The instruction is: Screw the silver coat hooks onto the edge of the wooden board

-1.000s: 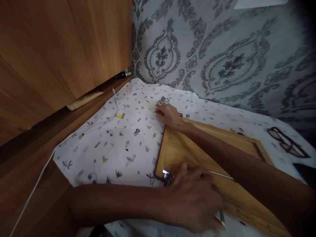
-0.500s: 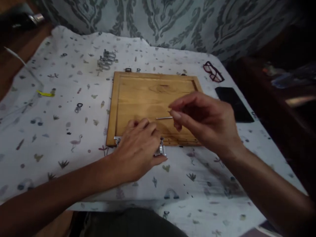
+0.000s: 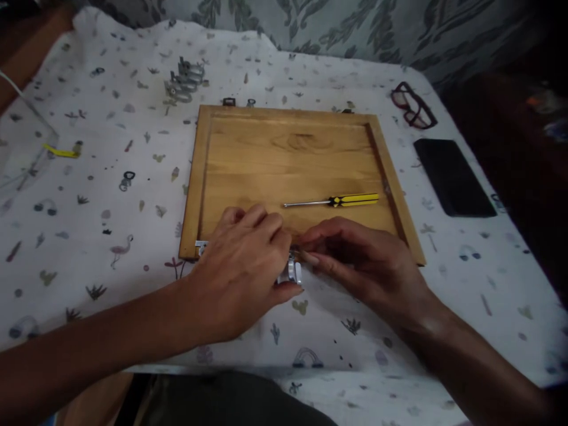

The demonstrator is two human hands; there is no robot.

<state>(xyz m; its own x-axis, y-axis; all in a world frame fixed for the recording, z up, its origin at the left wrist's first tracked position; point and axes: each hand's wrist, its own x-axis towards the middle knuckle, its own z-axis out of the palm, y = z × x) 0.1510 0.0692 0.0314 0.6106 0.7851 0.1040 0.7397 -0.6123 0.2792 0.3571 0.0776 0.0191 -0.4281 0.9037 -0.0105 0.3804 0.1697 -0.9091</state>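
A wooden framed panel (image 3: 284,133) lies flat on the tablecloth. My left hand (image 3: 244,269) is closed over a shiny metal fitting (image 3: 294,269) at the panel's near edge, and most of that fitting is hidden under it. A thin metal end (image 3: 201,243) shows left of my fingers. My right hand (image 3: 359,260) is closed, with thumb and fingertips pinched together beside the fitting; what they hold, if anything, cannot be made out. Just beyond this hand, a screwdriver (image 3: 352,200) with a yellow and black handle rests on the panel, its tip pointing left.
Several grey metal fittings (image 3: 184,80) lie in a group at the back left. Red-framed glasses (image 3: 412,106) and a black phone-like slab (image 3: 455,177) lie to the right. A yellow item (image 3: 62,152) is at the left, near a white cord (image 3: 26,100). A patterned wall stands behind.
My right hand has come down from above the panel to the metal fitting. The screwdriver's handle, hidden before, now shows. My left hand stays in place; the view has shifted slightly.
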